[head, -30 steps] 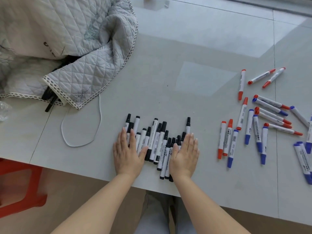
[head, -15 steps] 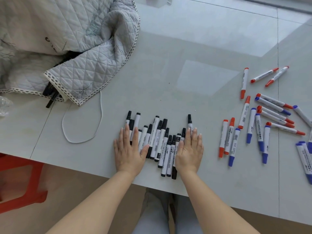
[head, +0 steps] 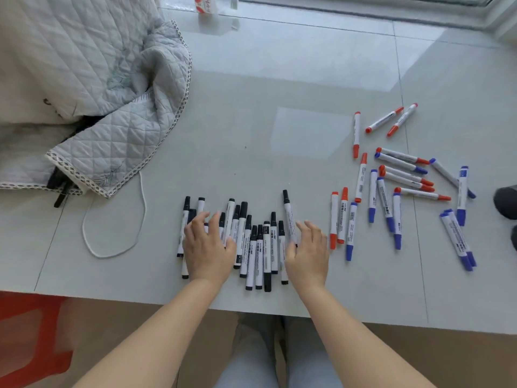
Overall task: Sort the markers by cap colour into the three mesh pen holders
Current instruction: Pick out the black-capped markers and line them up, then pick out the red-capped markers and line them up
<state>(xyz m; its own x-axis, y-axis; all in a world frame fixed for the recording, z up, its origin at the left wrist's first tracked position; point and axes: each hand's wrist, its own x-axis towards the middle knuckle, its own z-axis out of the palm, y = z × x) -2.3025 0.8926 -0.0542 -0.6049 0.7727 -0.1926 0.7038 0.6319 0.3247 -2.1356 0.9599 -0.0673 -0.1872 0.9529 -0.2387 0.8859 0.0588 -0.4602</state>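
We see a pale grey glossy tabletop [head: 279, 88] with many white-barrelled markers on it. The black-capped markers [head: 253, 242] lie side by side in one row near the front edge, most of them pointing away from the person. The left hand [head: 208, 246] rests on the left part of this row with a spread grip, fingers a little curled, touching several markers but pinching none. The right hand [head: 307, 252] lies at the right end of the row, also with a spread grip, its fingers beside the longest black marker [head: 288, 217]. To the right, well apart from the hands, the red-capped and blue-capped markers [head: 391, 186] lie scattered and mixed (some cross each other). A quilted grey cloth with lace trim [head: 112, 107] covers the far left corner, and a thin white cord [head: 112, 236] makes a loop beside it.
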